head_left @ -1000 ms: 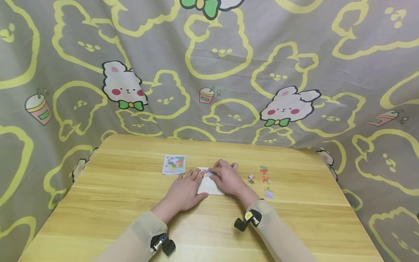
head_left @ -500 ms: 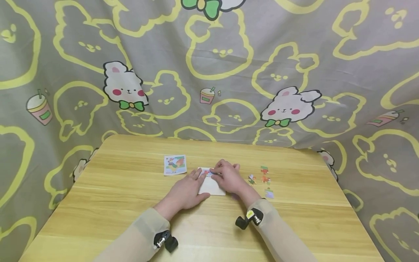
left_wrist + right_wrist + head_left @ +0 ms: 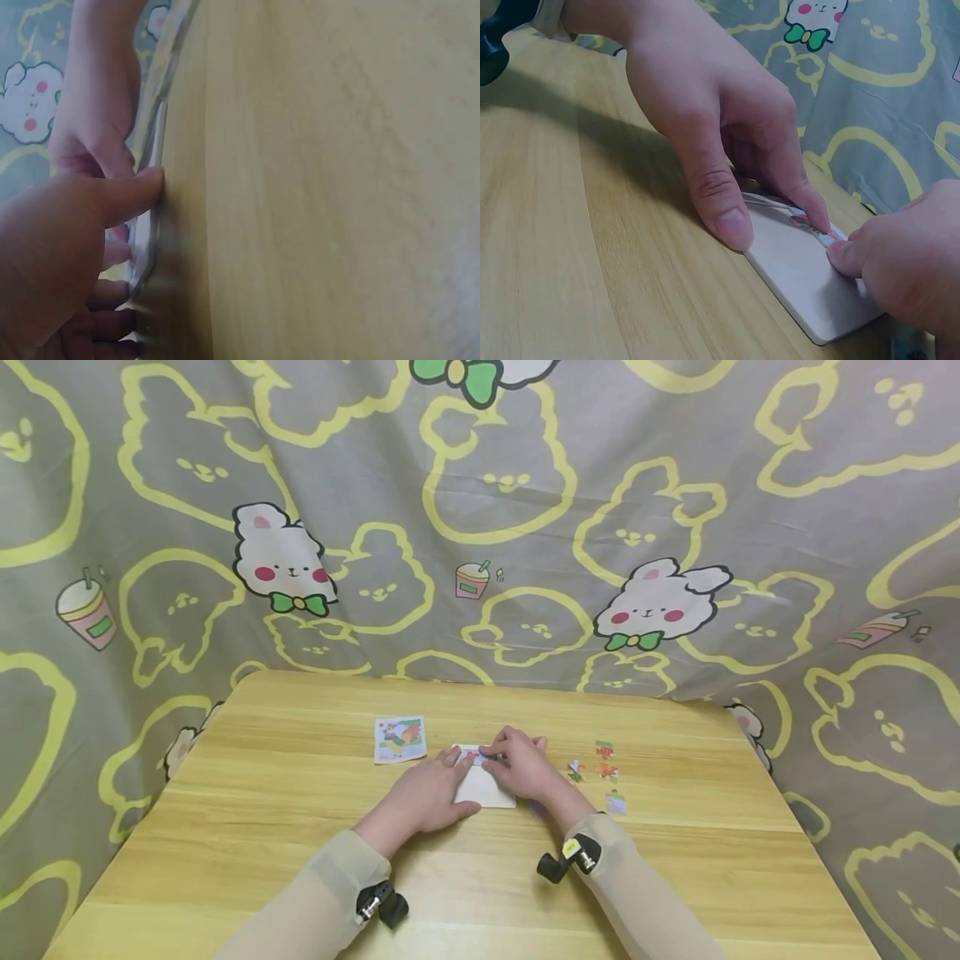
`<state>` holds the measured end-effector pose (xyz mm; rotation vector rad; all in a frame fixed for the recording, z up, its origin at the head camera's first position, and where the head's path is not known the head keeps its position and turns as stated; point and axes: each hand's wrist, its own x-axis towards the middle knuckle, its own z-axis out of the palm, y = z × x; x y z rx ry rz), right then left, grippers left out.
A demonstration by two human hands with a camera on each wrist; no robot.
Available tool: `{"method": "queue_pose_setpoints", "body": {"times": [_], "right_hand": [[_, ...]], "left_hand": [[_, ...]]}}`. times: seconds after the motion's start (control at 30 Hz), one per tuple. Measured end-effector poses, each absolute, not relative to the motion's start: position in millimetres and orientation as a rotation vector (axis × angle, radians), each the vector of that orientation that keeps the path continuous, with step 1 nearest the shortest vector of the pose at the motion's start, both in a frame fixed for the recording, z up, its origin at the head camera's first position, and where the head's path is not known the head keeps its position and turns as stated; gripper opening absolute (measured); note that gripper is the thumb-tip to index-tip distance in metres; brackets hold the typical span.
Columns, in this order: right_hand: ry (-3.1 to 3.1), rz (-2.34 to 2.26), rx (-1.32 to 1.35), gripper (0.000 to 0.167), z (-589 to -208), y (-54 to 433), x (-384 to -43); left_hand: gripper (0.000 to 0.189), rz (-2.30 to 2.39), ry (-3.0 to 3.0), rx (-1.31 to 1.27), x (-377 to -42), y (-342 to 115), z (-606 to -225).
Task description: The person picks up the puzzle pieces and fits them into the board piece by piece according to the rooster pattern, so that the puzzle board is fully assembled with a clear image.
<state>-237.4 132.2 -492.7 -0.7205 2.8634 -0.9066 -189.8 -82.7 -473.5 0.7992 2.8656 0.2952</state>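
Head view: both hands placed at a white board [image 3: 486, 788], laid flat just below frame centre on a wood-grain table [image 3: 247, 827]. Coloured puzzle pieces [image 3: 472, 756] are seen along the board's upper edge, partly covered by fingers; lower part is seen as plain white.

Left hand [image 3: 426, 793] is laid over the board's left side, fingers extended, thumb set at the lower edge. Right hand [image 3: 522, 770] is bent over the board's upper right, index and thumb tips held close together at the coloured strip; whether a piece is pinched there cannot be told.

Right wrist view: left thumb seen at the board's edge, mid-frame; right thumb placed at the coloured strip, right of centre. Left wrist view: board seen almost edge-on, left of centre, touched by the left thumb.

Square picture card [image 3: 400, 740] with a printed bird is placed left of the board, higher in frame. Loose pieces [image 3: 607, 771] in red, green and purple are scattered right of the right hand; a purple piece [image 3: 537, 810] is partly covered by the right forearm. Light sleeves [image 3: 645, 885] and black wrist mounts [image 3: 552, 868] are worn. Upper frame is filled by a grey curtain [image 3: 517, 443] printed with yellow outlines and white rabbits.
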Motion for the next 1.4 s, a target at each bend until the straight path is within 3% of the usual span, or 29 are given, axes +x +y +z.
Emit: {"method": "queue_pose_setpoints", "body": {"times": [0.57,1.4], "right_hand": [[2.865,-1.025,-0.917,0.037,-491.1,149.0,-233.0],[2.978,-1.045,-0.763,0.037,-473.0,264.6,-214.5]], "left_hand": [[0.086,0.331,2.888,0.77,-185.4,-80.2,-477.8],[0.085,0.336,2.9,0.702,-179.5,-78.4,-479.0]]}}
